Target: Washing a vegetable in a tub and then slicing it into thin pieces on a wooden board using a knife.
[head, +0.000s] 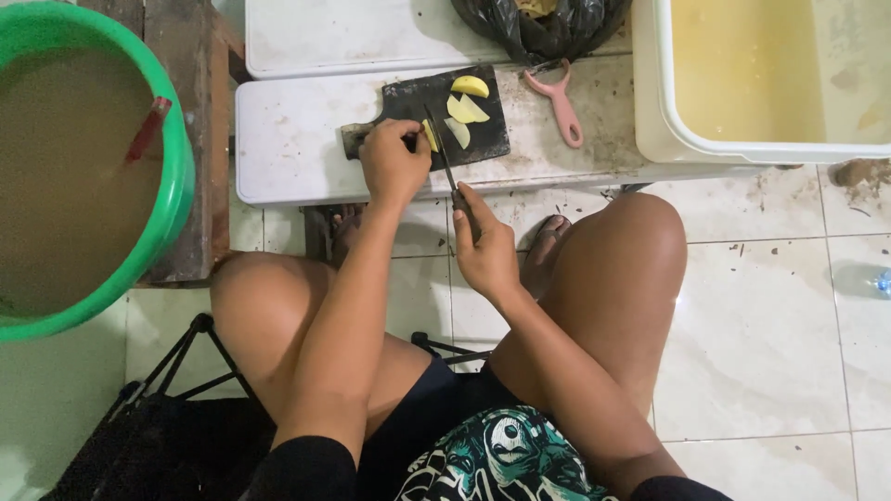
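On black cutting board [483, 130], twelve o'clock from our knees: our left hand [392, 165] clamps yellow potato wedge [431, 135] steady; right hand [484, 250] closed around knife [449, 172], blade meeting wedge. Cut pieces [466, 109] at one o'clock; pink peeler [562, 109] on tabletop [288, 139] at two.

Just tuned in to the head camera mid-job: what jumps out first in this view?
At top centre, the left hand pins a yellow piece on a black cutting board while the right hand grips a knife across it. A big green bucket of murky water fills the left edge. A white tub of yellowish liquid sits top right, with a pink peeler beside the board.
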